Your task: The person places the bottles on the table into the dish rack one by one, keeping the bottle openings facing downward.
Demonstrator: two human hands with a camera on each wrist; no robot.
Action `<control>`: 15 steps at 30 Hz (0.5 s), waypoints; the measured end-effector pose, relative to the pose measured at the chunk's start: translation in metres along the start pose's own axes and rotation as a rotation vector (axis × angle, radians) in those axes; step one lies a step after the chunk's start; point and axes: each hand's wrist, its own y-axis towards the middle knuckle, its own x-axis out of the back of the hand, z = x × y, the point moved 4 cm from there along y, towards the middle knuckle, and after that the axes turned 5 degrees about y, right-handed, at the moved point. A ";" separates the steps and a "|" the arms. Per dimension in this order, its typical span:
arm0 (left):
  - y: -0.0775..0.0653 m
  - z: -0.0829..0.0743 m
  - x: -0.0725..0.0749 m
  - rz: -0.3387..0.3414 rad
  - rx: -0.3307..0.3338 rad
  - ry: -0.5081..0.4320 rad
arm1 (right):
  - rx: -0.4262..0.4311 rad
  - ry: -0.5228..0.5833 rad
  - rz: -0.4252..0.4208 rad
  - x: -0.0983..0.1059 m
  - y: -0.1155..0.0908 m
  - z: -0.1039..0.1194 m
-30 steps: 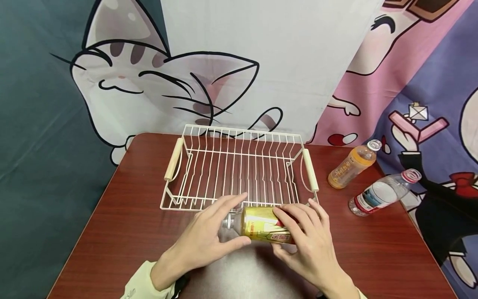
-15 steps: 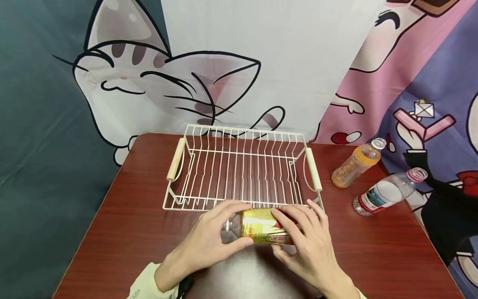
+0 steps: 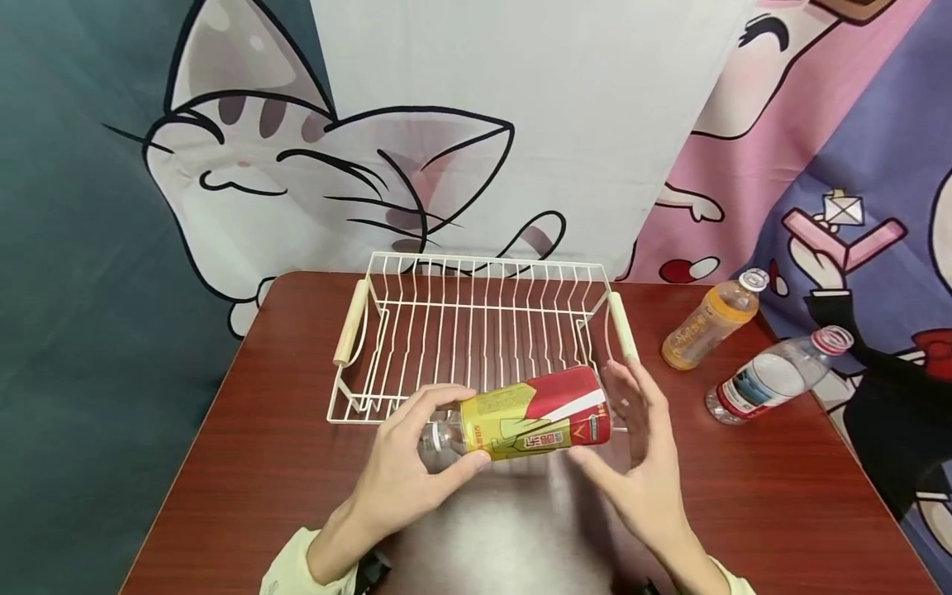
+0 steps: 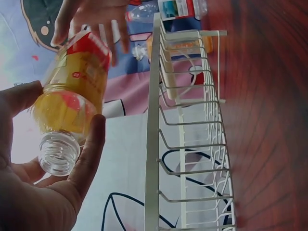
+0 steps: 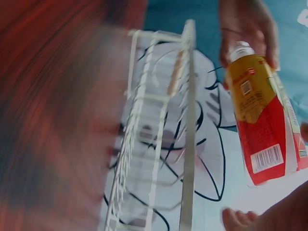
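The fingers [image 4: 92, 149] of the left hand [image 3: 397, 471] are gripping the neck end of a yellow-and-red bottle [image 3: 535, 413], pressing on it from opposite sides. The fingers of the right hand [image 3: 654, 479] are standing wide apart near the base end and are gripping nothing; whether a fingertip is touching the bottle cannot be told.

The bottle is lying on a tilt between the hands, neck to the left, base to the right, and is being held above the surface [image 3: 245, 463]. The left wrist view is showing the clear, ridged mouth [image 4: 59, 153], which the left hand is partly covering in the head view. Only the right wrist view is showing the barcode [image 5: 267, 158] on the red part of the label.

In the head view, the bottle is overlapping the near edge of a white wire rack [image 4: 152, 125]. This rack is carrying a pale handle [image 3: 352, 322] at each end. To its right, an orange bottle [image 3: 702, 330] and a red-capped bottle [image 3: 769, 380] are standing near each other. Behind, a printed cloth [image 3: 595, 99] is hanging.
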 end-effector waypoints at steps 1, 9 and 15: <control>0.000 0.000 0.001 -0.008 0.007 -0.003 | -0.074 0.103 -0.010 -0.001 0.000 -0.002; -0.003 -0.001 -0.002 -0.024 -0.028 -0.042 | -0.365 0.384 -0.048 -0.016 -0.001 -0.006; -0.006 -0.005 -0.012 -0.006 -0.014 -0.113 | -0.309 0.427 -0.074 -0.018 0.000 -0.003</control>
